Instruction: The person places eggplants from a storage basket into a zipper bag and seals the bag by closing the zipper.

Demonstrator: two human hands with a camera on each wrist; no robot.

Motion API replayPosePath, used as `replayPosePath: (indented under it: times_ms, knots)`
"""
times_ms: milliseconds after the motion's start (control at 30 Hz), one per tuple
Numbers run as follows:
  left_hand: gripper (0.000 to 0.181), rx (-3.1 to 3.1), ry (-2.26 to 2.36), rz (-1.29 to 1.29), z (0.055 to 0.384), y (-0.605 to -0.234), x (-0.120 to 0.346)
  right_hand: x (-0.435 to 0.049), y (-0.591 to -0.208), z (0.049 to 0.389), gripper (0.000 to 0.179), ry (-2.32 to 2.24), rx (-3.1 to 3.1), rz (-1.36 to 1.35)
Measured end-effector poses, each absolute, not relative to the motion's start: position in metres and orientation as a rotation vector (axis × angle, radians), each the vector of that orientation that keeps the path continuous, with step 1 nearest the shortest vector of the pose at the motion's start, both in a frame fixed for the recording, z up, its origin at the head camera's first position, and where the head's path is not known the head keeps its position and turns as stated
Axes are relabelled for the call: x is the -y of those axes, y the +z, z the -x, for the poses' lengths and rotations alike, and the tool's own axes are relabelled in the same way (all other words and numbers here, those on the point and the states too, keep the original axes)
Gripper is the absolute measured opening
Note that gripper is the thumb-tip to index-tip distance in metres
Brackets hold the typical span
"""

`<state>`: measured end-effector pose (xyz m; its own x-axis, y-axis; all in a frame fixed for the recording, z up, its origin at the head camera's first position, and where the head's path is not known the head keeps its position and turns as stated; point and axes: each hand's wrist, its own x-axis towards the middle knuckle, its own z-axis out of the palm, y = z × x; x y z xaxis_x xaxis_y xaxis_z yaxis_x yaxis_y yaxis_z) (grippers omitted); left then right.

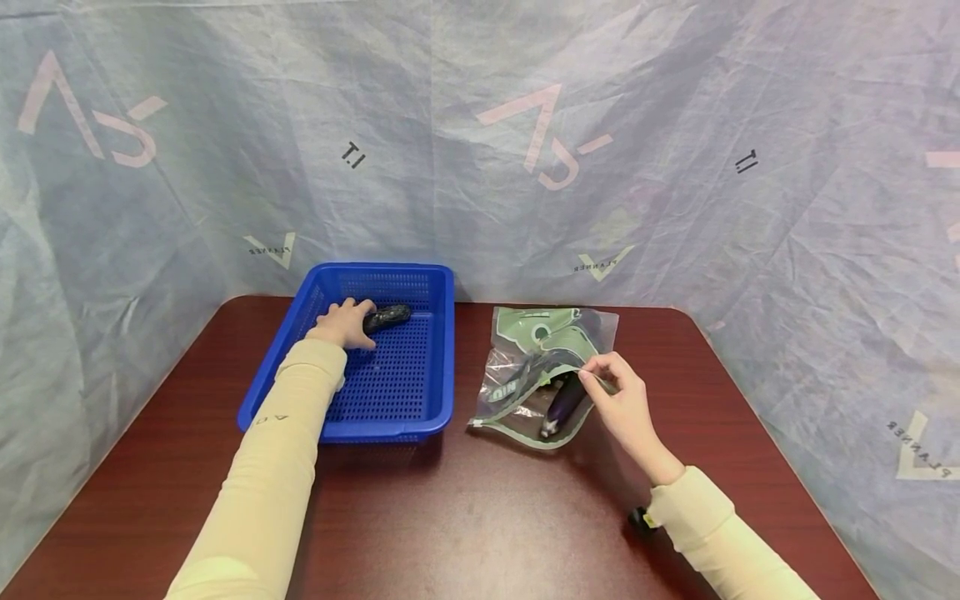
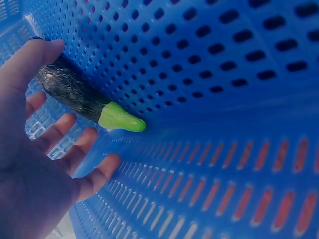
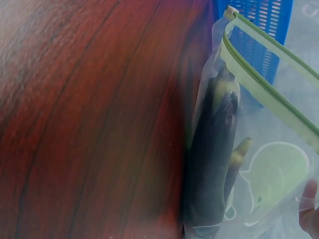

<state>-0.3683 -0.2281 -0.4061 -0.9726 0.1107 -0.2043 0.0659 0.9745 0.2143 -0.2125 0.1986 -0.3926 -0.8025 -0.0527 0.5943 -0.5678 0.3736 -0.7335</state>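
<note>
My left hand (image 1: 341, 325) reaches into a blue plastic basket (image 1: 448, 350), fingers spread beside a dark, wrinkled, long vegetable (image 1: 392, 317). The left wrist view shows this vegetable's bright green stem end (image 2: 121, 118); the thumb lies over its far part, and the fingers are apart and not closed round it. On the right, my right hand (image 1: 621, 404) pinches the rim of a clear and green zip bag (image 1: 517, 333), holding its mouth apart. A dark purple eggplant (image 3: 212, 159) lies inside the bag, with a second stemmed piece (image 3: 238, 158) partly hidden behind it.
Basket and bag stand side by side on a reddish-brown wooden table (image 1: 480, 525). Behind the table hangs a grey printed cloth (image 1: 420, 200), which also runs along both sides. A small black object (image 1: 640, 521) shows by the right cuff.
</note>
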Motion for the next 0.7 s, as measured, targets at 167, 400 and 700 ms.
replayPosePath:
  times_ms: [167, 400, 700]
  knots:
    - [0.072, -2.902, 0.325, -0.128, 0.374, -0.411, 0.231, -0.198, -0.393, 0.213, 0.004, 1.434, 2.156, -0.539]
    - [0.069, -2.921, 0.334, -0.141, 0.381, -0.413, 0.228, -0.198, -0.393, 0.213, 0.004, 1.418, 2.156, -0.538]
    - [0.066, -2.899, 0.343, -0.133, 0.387, -0.412, 0.222, -0.198, -0.393, 0.215, 0.005, 1.432, 2.146, -0.552]
